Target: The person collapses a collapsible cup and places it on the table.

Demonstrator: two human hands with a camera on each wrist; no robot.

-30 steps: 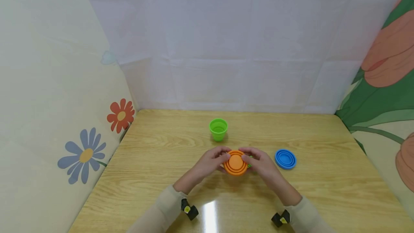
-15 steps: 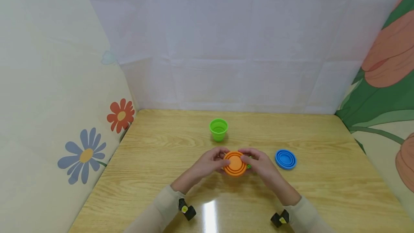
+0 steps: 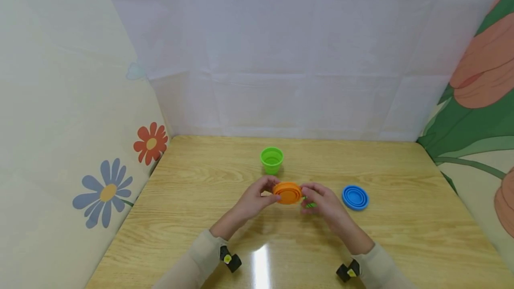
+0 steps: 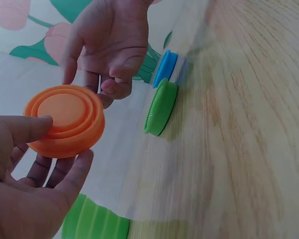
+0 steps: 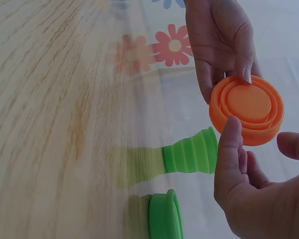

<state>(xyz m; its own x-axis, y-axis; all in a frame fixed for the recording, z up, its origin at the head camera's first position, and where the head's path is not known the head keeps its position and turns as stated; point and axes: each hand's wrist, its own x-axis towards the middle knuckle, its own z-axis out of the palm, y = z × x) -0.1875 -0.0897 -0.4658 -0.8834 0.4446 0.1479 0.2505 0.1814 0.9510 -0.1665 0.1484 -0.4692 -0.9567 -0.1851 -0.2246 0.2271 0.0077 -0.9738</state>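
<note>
An orange collapsible cup [image 3: 287, 193], folded flat into rings, is held above the table. My left hand [image 3: 253, 197] pinches its rim, thumb on the ringed face and fingers beneath, as the left wrist view shows. At the cup's other side is my right hand [image 3: 327, 204]; in the right wrist view its thumb [image 5: 291, 147] stands apart from the rim and its fingers are loosely bent close by. Whether a fingertip touches the cup I cannot tell. A flat green collapsible cup [image 4: 161, 107] lies on the table, mostly hidden behind my right hand in the head view.
Beyond my hands an expanded green collapsible cup [image 3: 271, 159] stands upright on the wooden table [image 3: 192, 177]. A blue collapsible cup [image 3: 355, 197], folded flat, lies to the right of my right hand. White cloth [image 3: 257, 57] hangs behind the table.
The orange cup has tilted and moved slightly up and left with my left hand. My right thumb has come off its face, and the right fingers have loosened.
</note>
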